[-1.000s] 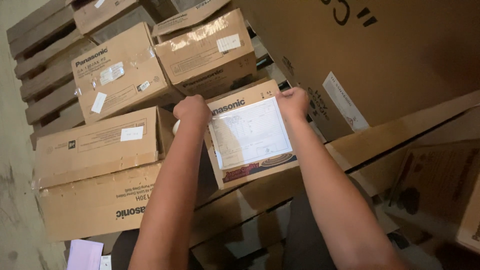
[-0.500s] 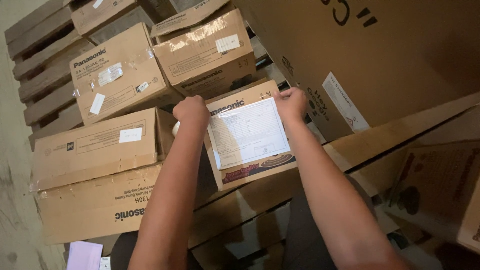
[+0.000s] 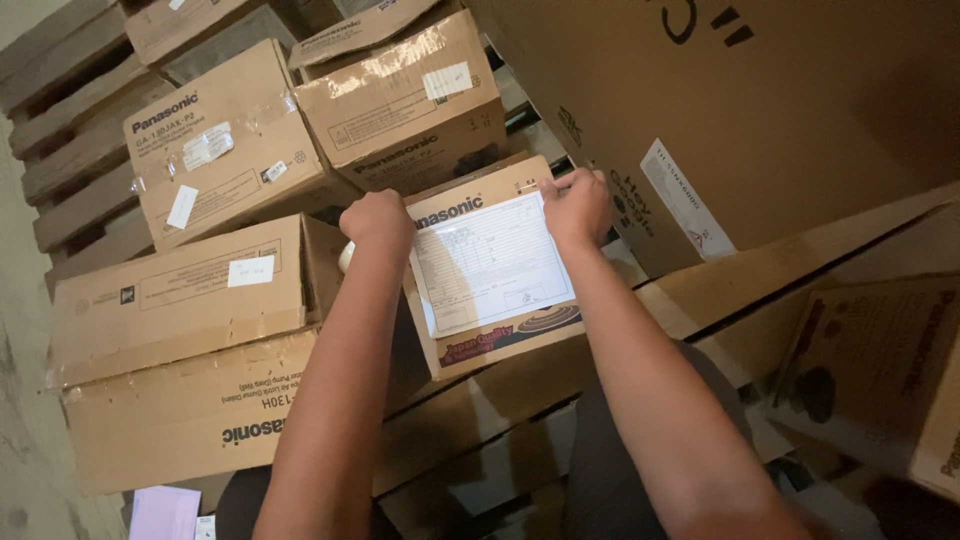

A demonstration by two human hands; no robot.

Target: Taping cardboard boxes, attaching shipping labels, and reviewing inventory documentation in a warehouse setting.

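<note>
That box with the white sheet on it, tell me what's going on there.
A person is working on a small cardboard box among other stacked boxes beside a wooden pallet. The right hand presses the top edge of a white printed sheet against the box's face. The left hand is closed into a fist at the box's left corner, with something pale, perhaps a tape roll, just showing beneath it. A big carton stands to the right.

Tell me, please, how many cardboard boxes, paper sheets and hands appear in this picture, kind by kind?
Cardboard boxes: 9, counting the small box under both hands and the huge one
Paper sheets: 2, the white form on the small box and a lilac sheet
Hands: 2, left hand and right hand
Total: 13
</note>
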